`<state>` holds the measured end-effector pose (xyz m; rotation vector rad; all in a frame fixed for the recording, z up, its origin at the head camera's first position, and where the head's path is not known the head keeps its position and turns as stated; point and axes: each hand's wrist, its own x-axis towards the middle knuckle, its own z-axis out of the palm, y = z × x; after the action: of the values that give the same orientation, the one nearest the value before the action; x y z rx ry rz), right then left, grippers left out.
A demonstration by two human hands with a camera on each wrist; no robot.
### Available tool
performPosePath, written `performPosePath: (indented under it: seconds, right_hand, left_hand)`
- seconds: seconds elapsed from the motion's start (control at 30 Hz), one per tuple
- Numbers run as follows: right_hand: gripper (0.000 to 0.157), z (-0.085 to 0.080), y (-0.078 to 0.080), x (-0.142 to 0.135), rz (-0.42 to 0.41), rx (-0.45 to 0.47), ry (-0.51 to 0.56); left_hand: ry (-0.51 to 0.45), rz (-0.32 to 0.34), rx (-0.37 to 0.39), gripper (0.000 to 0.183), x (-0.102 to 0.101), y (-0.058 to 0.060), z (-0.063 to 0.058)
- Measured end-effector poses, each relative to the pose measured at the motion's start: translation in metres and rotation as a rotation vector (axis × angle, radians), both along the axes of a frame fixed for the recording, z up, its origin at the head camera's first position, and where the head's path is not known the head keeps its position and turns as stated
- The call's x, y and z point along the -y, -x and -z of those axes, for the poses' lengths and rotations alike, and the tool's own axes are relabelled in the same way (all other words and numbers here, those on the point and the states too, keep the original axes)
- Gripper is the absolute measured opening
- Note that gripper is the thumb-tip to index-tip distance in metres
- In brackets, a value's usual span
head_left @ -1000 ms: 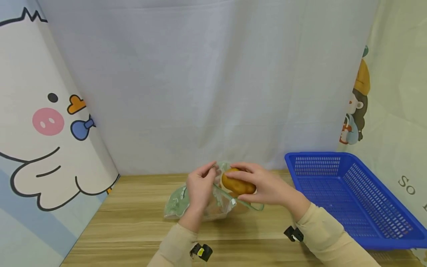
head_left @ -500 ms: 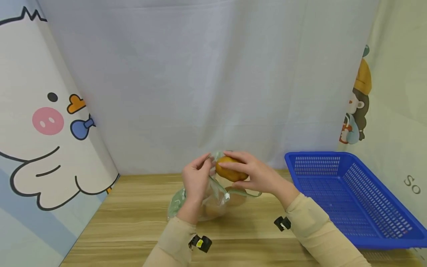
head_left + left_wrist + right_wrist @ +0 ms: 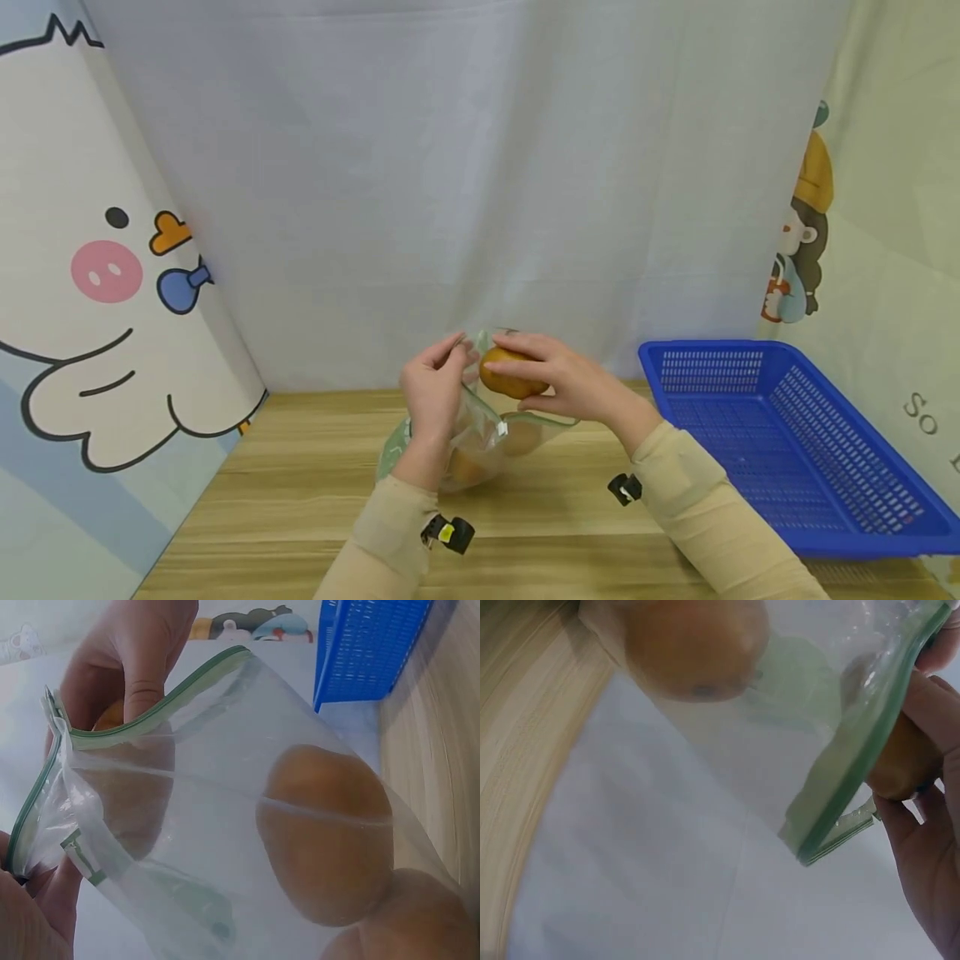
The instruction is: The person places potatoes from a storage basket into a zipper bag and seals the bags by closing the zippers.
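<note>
A clear zip bag (image 3: 483, 433) with green edging stands over the table, its mouth parted. My left hand (image 3: 431, 396) pinches the rim on one side. In my right hand (image 3: 566, 375) is a brownish-yellow pear (image 3: 501, 382), held at the mouth between thumb and fingers. The left wrist view shows this pear (image 3: 135, 799) partly past the green zip edge, seen through the film. Lower in the bag lies another pear (image 3: 326, 832), with a further brown fruit (image 3: 420, 919) below it. The right wrist view shows one pear (image 3: 694, 649) through the film.
A blue perforated basket (image 3: 738, 417) stands on the right of the wooden table (image 3: 300, 467). A grey-white cloth (image 3: 375, 208) hangs behind, with printed cartoon cloths at both sides.
Both hands have risen and shifted slightly left, lifting the bag's mouth with them. The pear in my right hand has moved up and left with the rim.
</note>
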<state>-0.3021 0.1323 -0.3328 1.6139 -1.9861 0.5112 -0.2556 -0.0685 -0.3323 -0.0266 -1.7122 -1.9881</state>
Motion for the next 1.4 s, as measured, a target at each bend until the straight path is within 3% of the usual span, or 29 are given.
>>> performPosePath:
  seconds: [0.23,0.37,0.57,0.73,0.9,1.13,1.4]
  right_hand:
    - [0.062,-0.004,0.003,0.006,-0.035,-0.076,0.031]
    - [0.058,-0.001,-0.005,0.006,0.032,-0.040,0.120]
    - [0.050,0.011,-0.038,0.009,0.189,0.210,0.400]
    - [0.042,0.025,-0.068,0.017,0.202,0.430,0.562]
    - [0.038,0.041,-0.085,0.026,0.245,0.541,0.644]
    - [0.033,0.060,-0.097,0.046,0.277,0.740,0.828]
    - [0.040,0.072,-0.095,0.068,0.282,0.933,1.010]
  left_hand:
    - [-0.033,0.001,-0.005,0.024,0.000,0.002,-0.004]
    - [-0.050,-0.014,0.008,0.023,0.000,0.005,-0.005]
    - [-0.110,-0.049,0.037,0.021,-0.003,0.012,-0.007]
    - [-0.120,-0.073,0.023,0.021,-0.004,0.015,-0.008]
    - [-0.124,-0.080,0.002,0.021,-0.005,0.017,-0.007]
    - [-0.151,-0.124,-0.009,0.021,-0.007,0.019,-0.007]
    - [-0.185,-0.149,-0.033,0.021,-0.007,0.021,-0.005]
